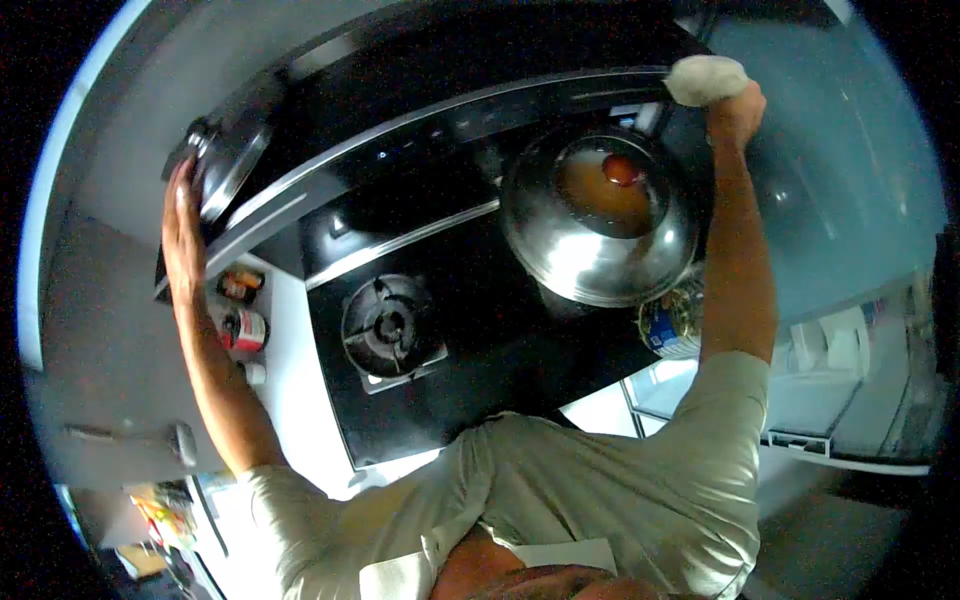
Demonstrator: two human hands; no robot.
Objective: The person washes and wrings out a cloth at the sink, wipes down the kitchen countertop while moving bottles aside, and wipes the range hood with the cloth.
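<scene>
My right hand (pixel 738 112) is closed on a bunched white cloth (pixel 706 80). The cloth lies against the right end of the metal-trimmed edge of a dark range hood (pixel 440 135). At the hood's left end my left hand (pixel 184 240) is stretched out flat, fingers straight and close together. Its fingertips are right at a shiny metal piece (pixel 228 165) on that side. Below the right part of the hood, a large steel pan lid (pixel 585 255) with a brownish see-through middle and a red-brown knob covers the right side of the stove.
A bare gas burner (pixel 390 325) is on the black cooktop (pixel 480 350). Jars (pixel 243 328) line the counter to the left. A large jar with a blue label (pixel 672 325) stands below the lid. A ladle-like utensil (pixel 180 442) hangs at the left wall.
</scene>
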